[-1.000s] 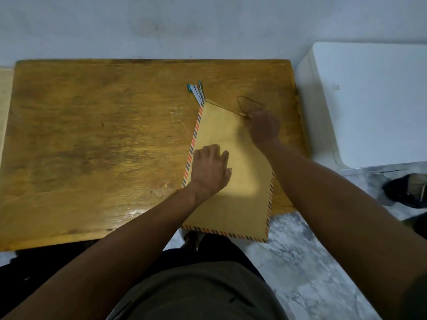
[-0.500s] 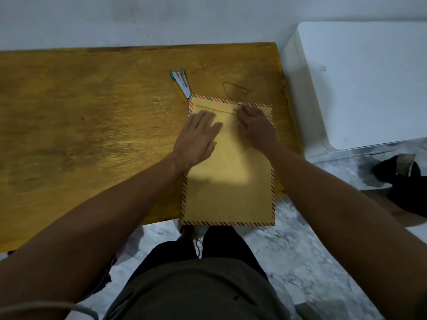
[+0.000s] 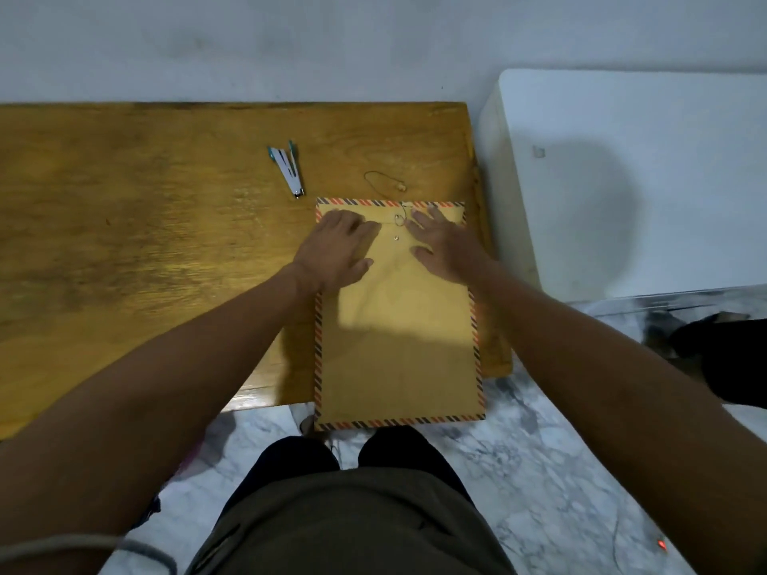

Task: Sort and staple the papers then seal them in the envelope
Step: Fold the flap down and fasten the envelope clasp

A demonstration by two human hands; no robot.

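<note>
A brown envelope (image 3: pixel 398 346) with a striped red and dark border lies on the wooden table (image 3: pixel 145 242), its near end hanging over the table's front edge. Its flap is folded down at the far end, where two small metal fasteners show between my hands. My left hand (image 3: pixel 336 253) lies flat on the flap's left part, fingers spread. My right hand (image 3: pixel 444 246) lies flat on the right part, fingertips near the upper fastener. A thin string (image 3: pixel 384 180) lies loose on the table just beyond the envelope. A small stapler (image 3: pixel 288 168) rests to the far left of it. No papers are visible.
A white box-like appliance (image 3: pixel 643 180) stands right of the table. A white wall runs behind the table. Marble floor (image 3: pixel 539 471) and my lap are below. A dark shoe (image 3: pixel 722 346) sits at the right edge.
The flap was raised a second ago and now lies folded flat. My left hand slid from mid-envelope up to the flap. My right hand opened and lies flat.
</note>
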